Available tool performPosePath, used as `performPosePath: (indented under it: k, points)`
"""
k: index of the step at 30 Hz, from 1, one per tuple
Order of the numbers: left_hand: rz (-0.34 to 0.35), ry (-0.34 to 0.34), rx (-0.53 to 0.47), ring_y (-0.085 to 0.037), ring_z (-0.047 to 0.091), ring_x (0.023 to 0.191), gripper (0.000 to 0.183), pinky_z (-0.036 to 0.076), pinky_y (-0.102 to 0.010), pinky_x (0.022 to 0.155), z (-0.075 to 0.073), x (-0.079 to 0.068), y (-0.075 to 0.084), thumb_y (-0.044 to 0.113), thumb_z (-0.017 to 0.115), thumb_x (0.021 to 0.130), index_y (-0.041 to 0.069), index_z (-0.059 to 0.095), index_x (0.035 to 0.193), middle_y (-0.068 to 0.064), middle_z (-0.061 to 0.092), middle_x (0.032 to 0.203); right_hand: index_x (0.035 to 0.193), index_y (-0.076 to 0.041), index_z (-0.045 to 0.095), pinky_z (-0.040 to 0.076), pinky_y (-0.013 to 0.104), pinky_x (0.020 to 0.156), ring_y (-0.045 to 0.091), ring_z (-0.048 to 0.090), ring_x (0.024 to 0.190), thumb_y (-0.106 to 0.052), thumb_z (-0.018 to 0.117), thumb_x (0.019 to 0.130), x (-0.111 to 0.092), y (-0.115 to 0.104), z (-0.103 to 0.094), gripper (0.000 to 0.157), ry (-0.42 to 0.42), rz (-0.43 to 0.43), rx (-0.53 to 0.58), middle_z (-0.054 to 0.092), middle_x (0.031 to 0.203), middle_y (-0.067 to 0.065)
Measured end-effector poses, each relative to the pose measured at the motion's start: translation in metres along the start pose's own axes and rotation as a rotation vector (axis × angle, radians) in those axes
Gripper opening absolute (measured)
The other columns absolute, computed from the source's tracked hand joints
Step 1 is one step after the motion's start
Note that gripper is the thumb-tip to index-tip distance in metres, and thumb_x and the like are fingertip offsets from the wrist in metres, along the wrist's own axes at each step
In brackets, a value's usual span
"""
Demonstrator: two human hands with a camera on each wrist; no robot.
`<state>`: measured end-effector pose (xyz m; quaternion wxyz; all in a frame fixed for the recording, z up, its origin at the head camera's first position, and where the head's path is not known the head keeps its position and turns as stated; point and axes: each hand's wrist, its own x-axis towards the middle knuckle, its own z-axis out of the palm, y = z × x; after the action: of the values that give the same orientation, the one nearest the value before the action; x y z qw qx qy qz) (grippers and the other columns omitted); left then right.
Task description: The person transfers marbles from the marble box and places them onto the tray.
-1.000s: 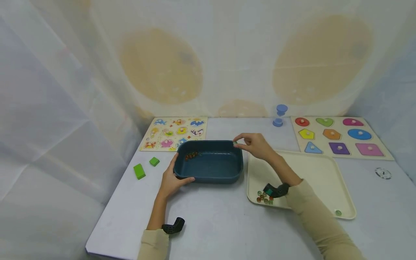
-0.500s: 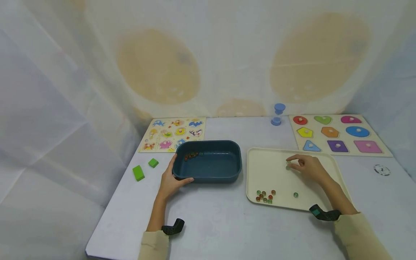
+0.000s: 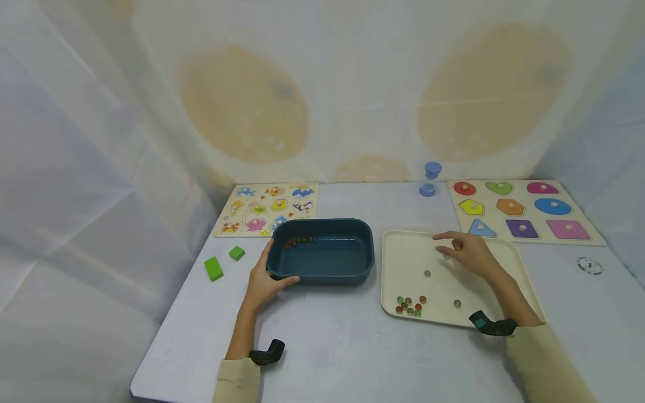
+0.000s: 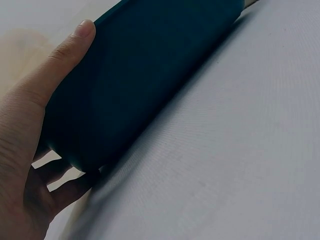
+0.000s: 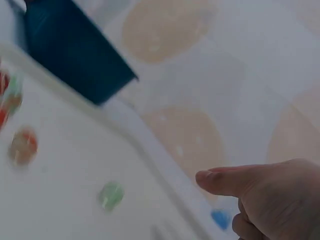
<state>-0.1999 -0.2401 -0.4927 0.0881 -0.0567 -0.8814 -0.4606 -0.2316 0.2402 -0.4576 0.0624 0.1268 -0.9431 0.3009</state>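
Note:
My left hand (image 3: 263,284) grips the left end of a dark teal bin (image 3: 332,279). In the left wrist view its thumb (image 4: 75,42) lies along the bin's near wall. Red and green marbles (image 3: 301,239) lie in a row inside, by the back left corner. Over the cream tray (image 3: 403,252) hovers my right hand (image 3: 471,254), with index finger and thumb apart. Just below its thumb is a pale marble (image 3: 447,257), partly hidden. A green marble (image 3: 427,273) lies nearby, another green marble (image 3: 457,304) nearer the front, and several marbles (image 3: 409,307) cluster at the front left corner.
Two green blocks (image 3: 214,268) lie left of the bin. Behind stand an animal puzzle board (image 3: 267,208), a blue sand timer (image 3: 429,179) and a shape puzzle board (image 3: 526,212). A round chip (image 3: 589,266) lies at the right. White fabric hangs around the table.
My right hand has gone from the bin's right rim, where it held a marble, to the tray. A green marble now lies left of its fingers. My left hand keeps its grip.

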Motion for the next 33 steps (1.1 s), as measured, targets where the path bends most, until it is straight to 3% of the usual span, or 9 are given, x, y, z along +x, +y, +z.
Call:
performPosePath:
  k: [5,11,16,25,29,33]
  points:
    - [-0.002,0.0,-0.001,-0.027,0.027,0.131,0.107,0.027,-0.054,0.101,-0.001,-0.001,0.001,0.048,0.079,0.058,0.033,0.015,0.143,0.002,0.025,0.146,0.106,-0.014,0.065,0.027,0.024,0.042,0.012,0.031,0.048,-0.031,0.063,0.083,0.036,-0.058,0.013,0.029,-0.008,-0.112,0.1,0.035,0.054,-0.002]
    - [0.005,0.001,0.002,-0.027,0.026,0.132,0.108,0.026,-0.054,0.102,-0.002,-0.002,0.001,0.047,0.08,0.058,0.031,0.015,0.143,0.002,0.024,0.147,0.102,-0.012,0.067,0.025,0.024,0.042,0.009,0.024,0.042,-0.025,0.065,0.082,0.084,-0.125,0.056,0.025,-0.046,-0.31,0.18,0.029,0.048,-0.005]
    - [0.009,-0.015,-0.006,-0.029,0.026,0.132,0.107,0.027,-0.055,0.101,-0.002,-0.001,0.001,0.047,0.079,0.06,0.031,0.014,0.143,0.0,0.023,0.147,0.103,-0.01,0.067,0.026,0.024,0.046,0.011,0.025,0.043,-0.022,0.065,0.082,0.11,-0.162,0.091,0.024,-0.147,-0.349,0.186,0.03,0.048,-0.004]
    - [-0.003,-0.024,-0.005,-0.029,0.027,0.131,0.108,0.029,-0.055,0.099,0.0,0.0,-0.001,0.052,0.078,0.058,0.034,0.014,0.143,-0.001,0.024,0.147,0.109,-0.014,0.065,0.029,0.022,0.048,0.01,0.034,0.05,-0.023,0.066,0.082,0.13,-0.171,0.133,0.028,-0.326,-0.282,0.009,0.049,0.058,-0.001]
    - [0.004,-0.019,-0.01,-0.028,0.027,0.131,0.108,0.029,-0.055,0.099,-0.001,-0.001,-0.001,0.051,0.078,0.058,0.033,0.015,0.143,0.0,0.024,0.146,0.107,-0.014,0.066,0.039,0.025,0.057,0.011,0.048,0.061,-0.022,0.067,0.081,0.134,-0.17,0.138,0.028,-0.334,-0.277,-0.035,0.065,0.081,0.001]
    - [0.006,-0.014,-0.016,-0.027,0.027,0.131,0.108,0.029,-0.055,0.1,-0.002,-0.001,-0.001,0.05,0.079,0.058,0.033,0.015,0.143,0.001,0.024,0.146,0.106,-0.016,0.067,0.046,0.032,0.073,0.012,0.057,0.078,-0.023,0.067,0.08,0.135,-0.17,0.143,0.027,-0.349,-0.258,-0.07,0.066,0.102,0.0]
